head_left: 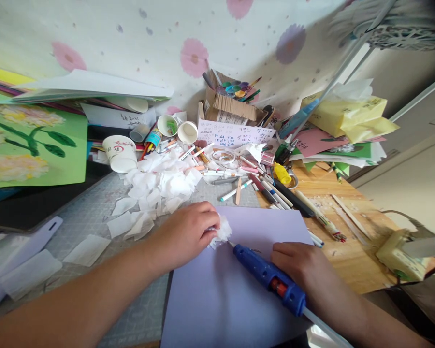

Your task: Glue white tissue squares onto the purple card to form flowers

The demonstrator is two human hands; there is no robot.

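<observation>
Head: paper tuft [224,230] in left hand [192,234], glue gun [252,263] in right hand [299,266], markers [273,194] beyond.

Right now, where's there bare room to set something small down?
The lavender sheet is bare on the near side of the left hand, left of the blue glue gun. Bare wooden tabletop also shows between the right hand and the socket block. It's crowded farther back: paper scraps, markers and cups.
</observation>
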